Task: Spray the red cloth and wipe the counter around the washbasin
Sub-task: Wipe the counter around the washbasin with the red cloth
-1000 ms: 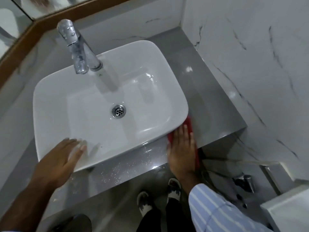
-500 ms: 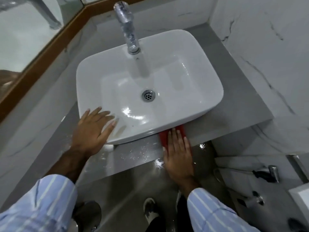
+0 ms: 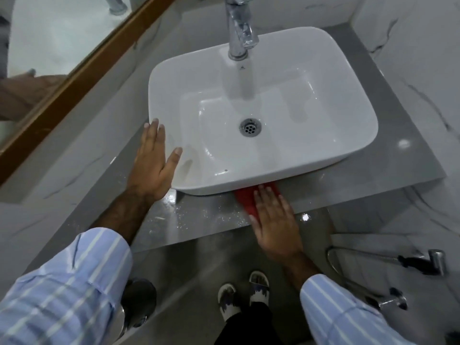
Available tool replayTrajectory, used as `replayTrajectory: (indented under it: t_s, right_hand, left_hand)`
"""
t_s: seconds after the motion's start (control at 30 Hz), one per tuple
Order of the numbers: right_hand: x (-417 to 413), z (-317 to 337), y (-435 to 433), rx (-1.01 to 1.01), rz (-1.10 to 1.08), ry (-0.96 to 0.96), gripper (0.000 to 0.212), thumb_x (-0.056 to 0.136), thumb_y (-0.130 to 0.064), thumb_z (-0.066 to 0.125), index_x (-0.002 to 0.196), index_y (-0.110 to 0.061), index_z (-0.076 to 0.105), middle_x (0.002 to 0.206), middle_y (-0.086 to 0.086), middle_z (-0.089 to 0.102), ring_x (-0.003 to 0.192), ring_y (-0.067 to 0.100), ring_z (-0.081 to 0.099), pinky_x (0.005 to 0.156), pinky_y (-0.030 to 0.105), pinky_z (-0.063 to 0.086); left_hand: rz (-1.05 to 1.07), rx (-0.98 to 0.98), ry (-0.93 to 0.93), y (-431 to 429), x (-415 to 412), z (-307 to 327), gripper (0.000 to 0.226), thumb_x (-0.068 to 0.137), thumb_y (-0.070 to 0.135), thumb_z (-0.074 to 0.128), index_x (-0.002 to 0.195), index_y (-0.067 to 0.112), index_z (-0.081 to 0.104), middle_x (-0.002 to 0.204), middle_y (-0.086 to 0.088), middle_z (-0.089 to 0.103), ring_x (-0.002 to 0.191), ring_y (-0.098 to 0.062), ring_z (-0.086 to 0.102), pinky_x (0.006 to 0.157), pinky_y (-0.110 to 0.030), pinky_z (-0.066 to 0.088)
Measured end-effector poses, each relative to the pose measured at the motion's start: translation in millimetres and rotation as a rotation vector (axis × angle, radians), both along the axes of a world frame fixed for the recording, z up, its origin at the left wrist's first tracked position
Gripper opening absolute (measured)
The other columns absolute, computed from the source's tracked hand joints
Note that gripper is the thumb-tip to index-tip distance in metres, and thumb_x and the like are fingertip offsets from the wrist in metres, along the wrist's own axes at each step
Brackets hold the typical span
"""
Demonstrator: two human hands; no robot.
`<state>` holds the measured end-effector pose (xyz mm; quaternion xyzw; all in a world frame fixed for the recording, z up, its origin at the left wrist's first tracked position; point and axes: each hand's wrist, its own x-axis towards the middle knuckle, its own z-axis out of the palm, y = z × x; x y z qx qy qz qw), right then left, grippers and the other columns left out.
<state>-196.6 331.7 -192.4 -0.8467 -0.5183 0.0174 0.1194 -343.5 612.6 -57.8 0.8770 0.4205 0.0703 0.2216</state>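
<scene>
A white rectangular washbasin [image 3: 348, 100] stands on a grey speckled counter [image 3: 199, 220]. My right hand [image 3: 273, 220] lies flat on the red cloth [image 3: 245, 200], pressing it onto the counter at the basin's front edge; most of the cloth is hidden under the hand and the basin's rim. My left hand [image 3: 153, 163] rests open with fingers spread against the basin's front left corner. Wet droplets cover the counter between the hands. No spray bottle shows.
A chrome tap [image 3: 239, 28] rises behind the basin. A wood-framed mirror [image 3: 49, 46] runs along the left wall. Marble walls close in the right side. A hand shower with hose [image 3: 420, 261] hangs at lower right. My feet [image 3: 242, 292] stand on the floor below.
The right hand with the red cloth slid left along the counter's front edge, from the basin's right corner toward its middle. The left hand shifted to the basin's left corner. The view swung left.
</scene>
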Motion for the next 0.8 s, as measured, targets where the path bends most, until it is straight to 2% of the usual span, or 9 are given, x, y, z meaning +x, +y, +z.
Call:
replayTrajectory:
  t_s: [0.1, 0.2, 0.27, 0.33, 0.43, 0.5, 0.63, 0.7, 0.8]
  right_hand:
    - [20, 2, -8, 0.025, -0.307, -0.001, 0.068, 0.106, -0.037, 0.049, 0.161, -0.001, 0.029, 0.171, 0.019, 0.024, 0.159, 0.032, 0.022, 0.129, 0.053, 0.020]
    - [-6, 13, 21, -0.003, -0.560, 0.027, 0.066, 0.108, -0.034, 0.044, 0.160, 0.003, 0.026, 0.170, 0.023, 0.024, 0.158, 0.035, 0.024, 0.128, 0.053, 0.020]
    - [-42, 16, 45, -0.014, -0.441, 0.044, 0.066, 0.108, -0.034, 0.044, 0.158, 0.005, 0.029, 0.167, 0.026, 0.028, 0.157, 0.038, 0.026, 0.127, 0.055, 0.021]
    - [-76, 11, 51, -0.041, -0.151, 0.037, 0.067, 0.107, -0.040, 0.043, 0.160, 0.001, 0.030, 0.168, 0.022, 0.028, 0.158, 0.036, 0.024, 0.128, 0.053, 0.019]
    - [-59, 6, 39, -0.060, 0.150, 0.001, 0.069, 0.107, -0.048, 0.038, 0.162, -0.009, 0.029, 0.171, 0.012, 0.023, 0.159, 0.029, 0.021, 0.128, 0.050, 0.021]
    - [-42, 5, 30, -0.037, 0.097, -0.024, 0.067, 0.106, -0.047, 0.039, 0.161, -0.008, 0.033, 0.169, 0.012, 0.029, 0.158, 0.029, 0.025, 0.126, 0.051, 0.026]
    - [-62, 7, 43, -0.023, -0.249, 0.022, 0.066, 0.107, -0.041, 0.037, 0.160, -0.003, 0.031, 0.169, 0.017, 0.029, 0.159, 0.032, 0.023, 0.129, 0.052, 0.020]
    - [-89, 5, 59, -0.032, -0.180, 0.042, 0.064, 0.108, -0.040, 0.035, 0.161, -0.004, 0.031, 0.169, 0.017, 0.030, 0.159, 0.032, 0.023, 0.129, 0.053, 0.020]
    - [-120, 1, 80, -0.054, 0.031, 0.029, 0.063, 0.108, -0.041, 0.037, 0.160, -0.004, 0.034, 0.167, 0.016, 0.034, 0.157, 0.032, 0.028, 0.127, 0.052, 0.026]
  left_hand:
    - [0.013, -0.009, 0.016, -4, 0, 1, 0.076, 0.106, 0.055, 0.027, 0.166, 0.016, 0.001, 0.176, 0.001, -0.006, 0.161, -0.017, -0.008, 0.127, -0.037, 0.000]
    - [0.035, -0.011, 0.002, -7, 2, -1, 0.076, 0.106, 0.055, 0.026, 0.166, 0.016, 0.000, 0.176, 0.002, -0.006, 0.161, -0.017, -0.007, 0.126, -0.036, 0.000]
    - [0.040, -0.018, -0.005, -7, 2, -1, 0.078, 0.105, 0.057, 0.025, 0.166, 0.015, 0.001, 0.176, 0.001, -0.006, 0.161, -0.016, -0.008, 0.126, -0.035, 0.001]
    - [0.037, -0.029, -0.012, -6, 0, 0, 0.078, 0.106, 0.057, 0.026, 0.166, 0.015, 0.001, 0.176, 0.002, -0.007, 0.161, -0.015, -0.009, 0.125, -0.032, 0.000]
    - [0.027, -0.039, -0.013, -6, 1, 0, 0.077, 0.107, 0.055, 0.028, 0.166, 0.014, 0.001, 0.176, 0.001, -0.007, 0.161, -0.014, -0.010, 0.124, -0.031, -0.001]
    - [0.033, -0.056, -0.006, -5, -1, 1, 0.076, 0.108, 0.055, 0.028, 0.166, 0.017, -0.002, 0.175, 0.003, -0.009, 0.161, -0.014, -0.010, 0.123, -0.032, -0.002]
    - [-0.021, -0.124, -0.084, -5, -18, 0, 0.074, 0.107, 0.057, 0.025, 0.166, 0.022, -0.002, 0.175, 0.007, -0.008, 0.160, -0.011, -0.008, 0.127, -0.039, 0.001]
    - [-0.009, -0.121, -0.138, -14, -47, -2, 0.076, 0.105, 0.062, 0.022, 0.166, 0.022, 0.003, 0.176, 0.005, -0.002, 0.161, -0.011, -0.003, 0.129, -0.040, 0.006]
    - [0.236, -0.087, -0.254, -33, -137, -6, 0.080, 0.101, 0.067, 0.020, 0.166, 0.020, 0.014, 0.175, 0.003, 0.010, 0.160, -0.009, 0.008, 0.129, -0.037, 0.014]
